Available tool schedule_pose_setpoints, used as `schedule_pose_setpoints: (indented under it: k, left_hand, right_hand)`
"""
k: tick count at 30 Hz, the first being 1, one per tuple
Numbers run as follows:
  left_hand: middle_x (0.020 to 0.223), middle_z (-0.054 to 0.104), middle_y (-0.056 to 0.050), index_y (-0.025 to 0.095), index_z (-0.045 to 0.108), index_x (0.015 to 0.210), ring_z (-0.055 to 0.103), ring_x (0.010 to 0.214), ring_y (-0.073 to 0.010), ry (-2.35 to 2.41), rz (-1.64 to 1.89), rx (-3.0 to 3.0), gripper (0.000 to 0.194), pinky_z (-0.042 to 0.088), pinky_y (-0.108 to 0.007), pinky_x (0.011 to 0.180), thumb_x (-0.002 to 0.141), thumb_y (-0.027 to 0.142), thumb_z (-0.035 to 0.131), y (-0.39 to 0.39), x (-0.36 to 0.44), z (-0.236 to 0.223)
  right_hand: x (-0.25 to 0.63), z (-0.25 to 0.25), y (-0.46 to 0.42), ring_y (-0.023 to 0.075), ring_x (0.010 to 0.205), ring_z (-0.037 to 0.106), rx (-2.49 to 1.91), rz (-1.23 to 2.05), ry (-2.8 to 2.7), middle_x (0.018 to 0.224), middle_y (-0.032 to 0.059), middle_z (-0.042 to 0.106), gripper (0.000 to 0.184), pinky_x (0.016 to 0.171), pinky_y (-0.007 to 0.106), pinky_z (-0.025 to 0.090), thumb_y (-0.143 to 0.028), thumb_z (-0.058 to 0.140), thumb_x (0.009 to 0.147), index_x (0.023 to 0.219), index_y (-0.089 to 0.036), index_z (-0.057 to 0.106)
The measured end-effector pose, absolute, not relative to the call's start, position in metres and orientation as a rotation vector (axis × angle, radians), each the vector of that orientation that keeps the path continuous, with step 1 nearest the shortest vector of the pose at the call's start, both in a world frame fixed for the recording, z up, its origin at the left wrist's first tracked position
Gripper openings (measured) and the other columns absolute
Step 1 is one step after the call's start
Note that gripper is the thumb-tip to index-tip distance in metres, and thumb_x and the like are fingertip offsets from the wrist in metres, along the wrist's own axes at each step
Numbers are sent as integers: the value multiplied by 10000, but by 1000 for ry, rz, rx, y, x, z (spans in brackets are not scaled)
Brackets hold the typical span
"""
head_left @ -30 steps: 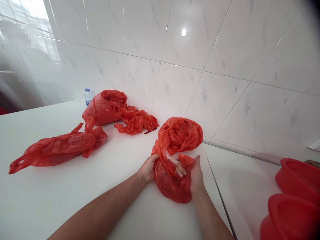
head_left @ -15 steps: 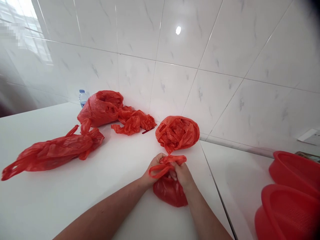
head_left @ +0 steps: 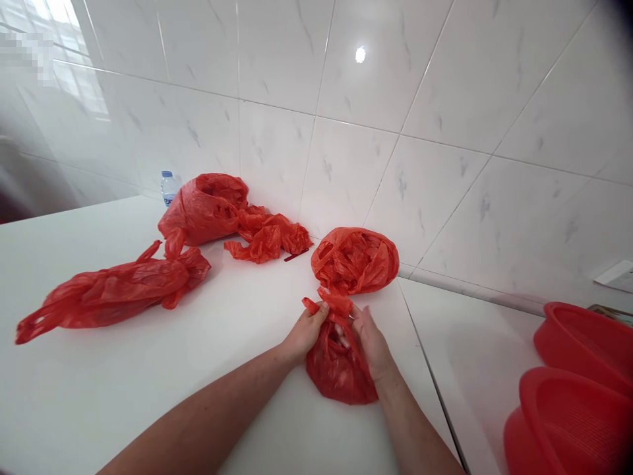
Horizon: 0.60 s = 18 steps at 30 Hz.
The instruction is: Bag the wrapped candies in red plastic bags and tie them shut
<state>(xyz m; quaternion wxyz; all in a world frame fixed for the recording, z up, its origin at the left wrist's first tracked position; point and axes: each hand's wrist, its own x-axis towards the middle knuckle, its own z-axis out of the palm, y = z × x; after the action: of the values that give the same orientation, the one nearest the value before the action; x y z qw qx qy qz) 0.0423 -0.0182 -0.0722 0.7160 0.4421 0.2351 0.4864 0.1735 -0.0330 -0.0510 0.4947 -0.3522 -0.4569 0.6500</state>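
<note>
A small red bag [head_left: 341, 382] is near the right edge of the desk [head_left: 252, 310]: the left hand [head_left: 302, 334] pinches its gathered top; the right hand [head_left: 373, 343] has fingers bent into the plastic, its grip unclear. A long red bag [head_left: 113, 293] lies toward the left edge. Farther, a red bundle [head_left: 356, 260] is by the far right corner, a bottle [head_left: 168, 188] by the far left corner.

The head camera looks forward and down, close above the table [head_left: 74, 382], facing the tiled wall [head_left: 445, 152].
</note>
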Motion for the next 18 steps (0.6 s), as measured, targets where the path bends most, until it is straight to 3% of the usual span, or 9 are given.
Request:
schedule_pose_setpoints:
  k: [3, 7, 11, 14, 18]
  left_hand:
    - [655, 684, -60, 161, 609, 864, 661, 605, -202, 532, 1082, 965, 292, 513, -326, 643, 861, 436, 512, -17, 41, -73]
    - [703, 701, -43, 175, 564, 1116, 677, 685, -217, 577, 1122, 956, 339, 512, -350, 710, 821, 342, 583, -17, 41, -72]
    - [947, 700, -68, 182, 595, 1115, 653, 880, -217, 694, 1245, 1060, 332, 489, -331, 804, 794, 264, 616, -18, 41, -71]
    - [1065, 665, -74, 199, 623, 1089, 616, 972, -217, 745, 1316, 1219, 285, 459, -342, 881, 811, 199, 563, -19, 40, -72]
    - [1040, 628, -56, 222, 683, 960, 578, 990, -207, 846, 1447, 1466, 293, 427, -339, 926, 765, 76, 520, -21, 41, -74]
  right_hand:
    - [179, -54, -30, 99, 477, 362, -821, 1668, -1037, 589, -16, 491, 659, 501, 260, 336, -738, 409, 775, 1051, -200, 671]
    - [182, -57, -30, 93, 506, 414, -917, 1563, -1113, 543, -59, 494, 316, 541, 241, 363, -430, 748, 669, 881, -212, 660]
    - [179, -53, -32, 153, 721, 600, -972, 1461, -1156, 845, -13, 655, 428, 692, 301, 460, -265, 773, 630, 1000, -250, 559]
    - [176, -53, -31, 171, 734, 619, -1067, 1348, -1182, 837, -5, 655, 464, 701, 325, 478, -235, 729, 652, 1066, -245, 519]
    - [178, -57, -27, 154, 713, 600, -1044, 1371, -1170, 836, -7, 650, 436, 689, 303, 479, -196, 704, 631, 1039, -223, 553]
